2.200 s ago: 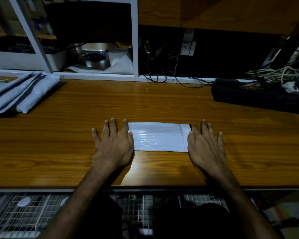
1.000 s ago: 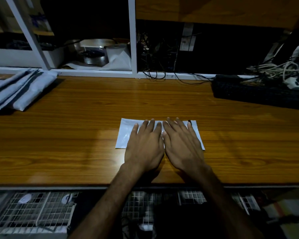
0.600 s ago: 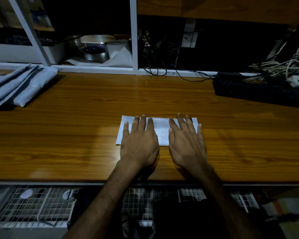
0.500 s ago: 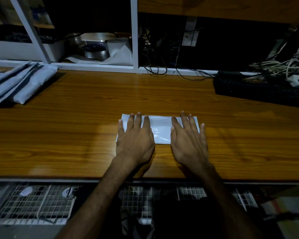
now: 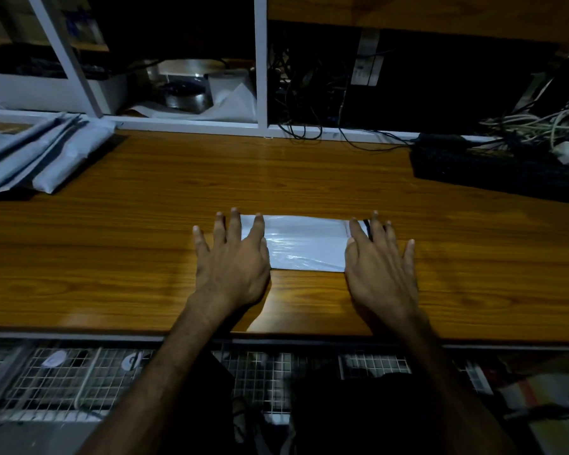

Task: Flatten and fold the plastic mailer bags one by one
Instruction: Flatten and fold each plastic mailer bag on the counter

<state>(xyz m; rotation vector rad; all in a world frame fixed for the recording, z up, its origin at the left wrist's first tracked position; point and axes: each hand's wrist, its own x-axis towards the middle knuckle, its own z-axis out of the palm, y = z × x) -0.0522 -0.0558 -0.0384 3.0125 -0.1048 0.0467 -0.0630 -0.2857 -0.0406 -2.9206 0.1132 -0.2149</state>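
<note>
A white plastic mailer bag (image 5: 304, 243), folded into a narrow strip, lies flat on the wooden table (image 5: 145, 231) near its front edge. My left hand (image 5: 232, 262) lies palm down with spread, straight fingers over the bag's left end. My right hand (image 5: 380, 266) presses flat on the bag's right end, fingers spread. Both ends of the bag are hidden under my hands; only the middle shows.
A pile of grey mailer bags (image 5: 37, 152) lies at the table's far left. A black keyboard (image 5: 493, 172) and tangled cables (image 5: 536, 126) sit at the far right. A white shelf frame (image 5: 260, 60) stands along the back edge.
My hands were pressed side by side on the bag's middle; they have slid apart, left hand leftward and right hand rightward, to the bag's two ends.
</note>
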